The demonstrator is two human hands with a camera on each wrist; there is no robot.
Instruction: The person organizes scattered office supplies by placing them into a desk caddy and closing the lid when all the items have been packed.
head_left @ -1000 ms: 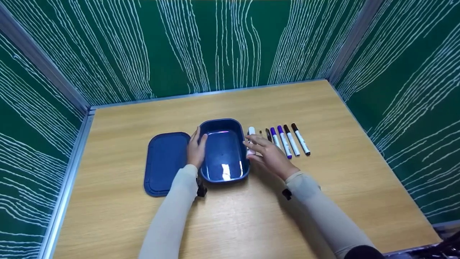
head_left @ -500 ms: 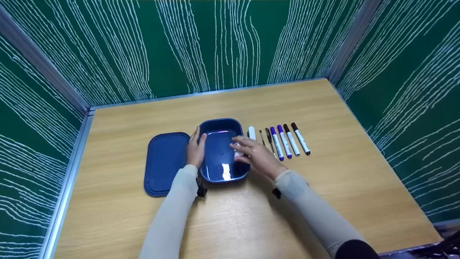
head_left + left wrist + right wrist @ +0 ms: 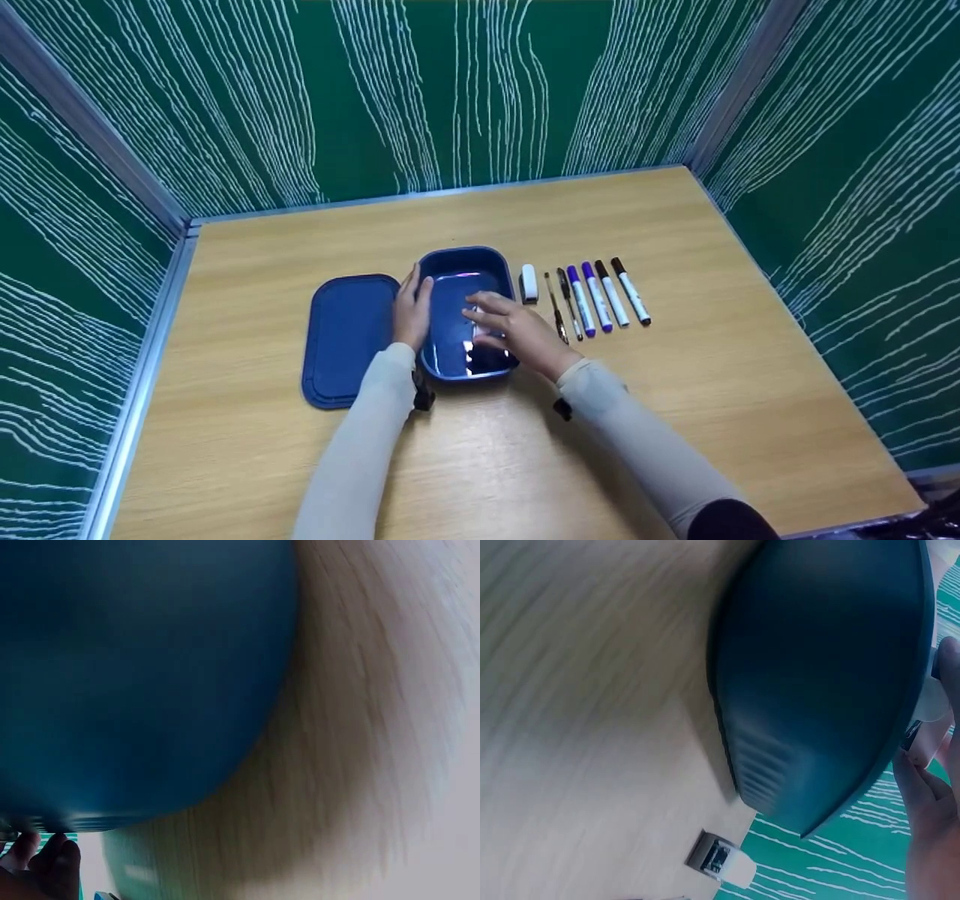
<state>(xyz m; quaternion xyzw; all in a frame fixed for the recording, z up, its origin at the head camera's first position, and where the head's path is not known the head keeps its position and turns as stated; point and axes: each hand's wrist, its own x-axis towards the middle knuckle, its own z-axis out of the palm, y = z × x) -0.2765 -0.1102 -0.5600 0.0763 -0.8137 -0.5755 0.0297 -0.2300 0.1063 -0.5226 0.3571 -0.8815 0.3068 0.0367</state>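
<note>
My right grip (image 3: 521,330) pinches a small pale object (image 3: 928,736) over the blue box (image 3: 461,259): likely light, stiff; hold by sides. Left grip (image 3: 411,311), fingers straight, at box's nine o'clock.

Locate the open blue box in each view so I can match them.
Head: blue box near the centre, beside the blue lid.
Left wrist: box fills the upper left.
Right wrist: box lies upper right of centre.
Shared landmark: wooden tabletop.
</note>
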